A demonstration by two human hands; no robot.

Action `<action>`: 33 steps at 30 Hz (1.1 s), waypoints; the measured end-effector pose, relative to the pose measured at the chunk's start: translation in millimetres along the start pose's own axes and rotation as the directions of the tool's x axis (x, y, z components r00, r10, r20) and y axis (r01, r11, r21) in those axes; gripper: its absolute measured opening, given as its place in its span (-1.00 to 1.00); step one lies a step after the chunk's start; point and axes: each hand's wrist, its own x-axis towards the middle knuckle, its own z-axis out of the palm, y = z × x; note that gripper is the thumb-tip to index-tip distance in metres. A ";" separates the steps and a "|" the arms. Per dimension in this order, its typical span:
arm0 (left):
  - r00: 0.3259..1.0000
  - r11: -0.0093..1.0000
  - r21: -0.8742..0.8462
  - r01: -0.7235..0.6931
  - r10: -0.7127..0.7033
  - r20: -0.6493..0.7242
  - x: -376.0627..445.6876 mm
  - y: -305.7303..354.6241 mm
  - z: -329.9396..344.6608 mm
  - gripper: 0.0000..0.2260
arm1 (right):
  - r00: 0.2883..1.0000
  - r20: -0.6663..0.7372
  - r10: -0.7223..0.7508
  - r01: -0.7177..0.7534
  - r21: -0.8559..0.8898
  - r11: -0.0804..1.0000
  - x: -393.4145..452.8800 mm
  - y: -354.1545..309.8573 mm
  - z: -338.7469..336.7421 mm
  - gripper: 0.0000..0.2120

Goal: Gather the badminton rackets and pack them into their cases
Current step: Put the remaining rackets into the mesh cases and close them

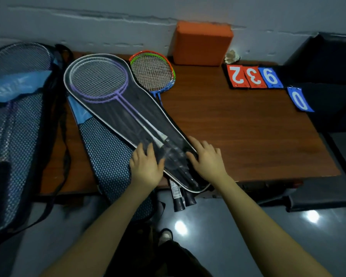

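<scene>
Purple and white rackets inside black mesh case, both hands atop.

Under the fingers of the left hand lies a see-through mesh cloth case with smooth white piping. Beyond the fingertips, the table shows wood grain, semi-matt; behind the wrists, the floor is glossy.

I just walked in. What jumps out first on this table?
Two hands, left hand and right hand, rest on a see-through racket case lying diagonally mid-table, purple and white rackets inside. Behind stands an orange block; at far right lie red and blue number cards.
</scene>
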 end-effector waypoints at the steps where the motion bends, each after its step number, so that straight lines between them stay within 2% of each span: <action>1: 1.000 1.000 -0.001 0.031 -0.031 -0.007 -2.5 -2.3 1.7 -0.41 | 1.000 0.025 -0.003 0.004 -0.029 1.000 8.1 -2.1 0.3 -0.49; 3: 0.994 0.993 -0.058 0.105 -0.106 -0.007 -4.9 -3.9 2.8 -0.36 | 0.997 0.078 0.004 0.000 -0.048 0.999 21.1 -4.8 2.7 -0.46; 5: 0.989 0.970 -0.189 0.150 -0.146 0.034 -3.6 -4.4 2.9 -0.34 | 0.995 0.101 0.006 -0.005 -0.010 1.000 27.3 -5.5 5.4 -0.47; 8: 0.983 0.868 -0.462 0.184 -0.171 0.069 -5.0 -6.9 2.9 -0.33 | 0.998 0.034 -0.060 0.056 0.120 0.991 26.8 -6.6 2.9 -0.50; 11: 0.983 0.750 -0.651 0.112 -0.181 -0.039 -14.3 -14.0 4.9 -0.37 | 0.986 0.007 -0.168 0.164 0.185 0.969 20.6 -15.0 -0.6 -0.49; 14: 0.962 0.749 -0.661 0.038 -0.207 -0.179 -18.6 -22.5 -0.8 -0.40 | 0.969 -0.066 -0.236 0.245 0.225 0.943 8.5 -30.1 5.3 -0.51; 16: 0.946 0.755 -0.655 0.001 -0.213 -0.245 -16.6 -25.9 -9.8 -0.42 | 0.969 -0.091 -0.230 0.247 0.263 0.933 3.0 -41.4 9.7 -0.51; 18: 0.930 0.771 -0.636 -0.018 -0.221 -0.294 -17.0 -28.9 -19.2 -0.47 | 0.979 -0.076 -0.188 0.203 0.348 0.915 3.8 -53.6 12.5 -0.50; 21: 0.909 0.781 -0.621 -0.064 -0.211 -0.359 -22.9 -33.4 -30.9 -0.53 | 0.999 -0.022 -0.049 0.053 0.554 0.831 11.9 -72.1 13.1 -0.53; 23: 0.903 0.778 -0.623 -0.082 -0.207 -0.376 -26.5 -36.7 -41.1 -0.56 | 0.999 -0.027 -0.042 0.050 0.555 0.831 15.2 -82.5 14.4 -0.54; 26: 0.910 0.781 -0.621 -0.068 -0.206 -0.359 -30.3 -41.5 -59.2 -0.57 | 0.987 -0.133 -0.095 0.149 0.490 0.859 10.3 -98.2 13.5 -0.59; 30: 0.888 0.747 -0.658 -0.095 -0.235 -0.396 -46.2 -47.2 -77.9 -0.59 | 0.912 -0.323 -0.254 0.370 0.376 0.849 -6.9 -119.6 8.6 -0.64; 33: 0.872 0.736 -0.667 -0.118 -0.244 -0.424 -55.5 -52.6 -90.8 -0.60 | 0.867 -0.400 -0.296 0.442 0.345 0.828 -15.3 -134.5 1.7 -0.66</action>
